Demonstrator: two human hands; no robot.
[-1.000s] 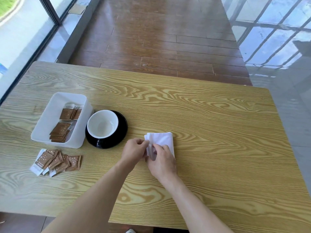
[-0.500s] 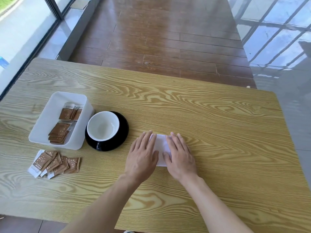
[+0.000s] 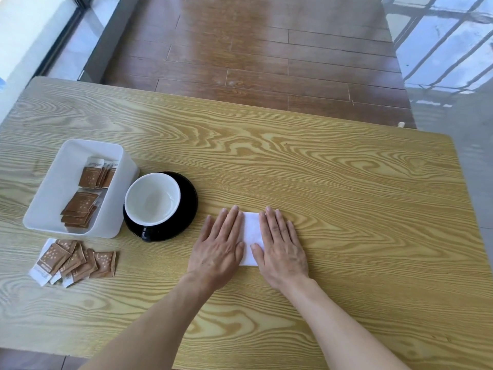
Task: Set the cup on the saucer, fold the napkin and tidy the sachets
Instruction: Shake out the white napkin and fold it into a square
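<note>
Hands have barely shifted since half a second ago, just slid apart a little. Left hand (image 3: 218,249) and right hand (image 3: 282,249) lie flat, fingers straight, pressing the folded napkin (image 3: 252,236) between them. Loose sachets (image 3: 74,261) sit well to the left, nearer the left hand.

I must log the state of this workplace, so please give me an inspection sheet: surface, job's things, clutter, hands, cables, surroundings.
Surface: light wooden grained table.
Job's things: white ceramic cup sits on glossy black saucer; folded white paper napkin lies flat; brown sachets in white plastic rectangular tray; loose brown sachets fanned on the table before the tray.
Clutter: nothing seen.
Hands: left hand and right hand press flat on the napkin.
Cables: nothing seen.
Surroundings: dark wooden plank floor, glass window wall.
</note>
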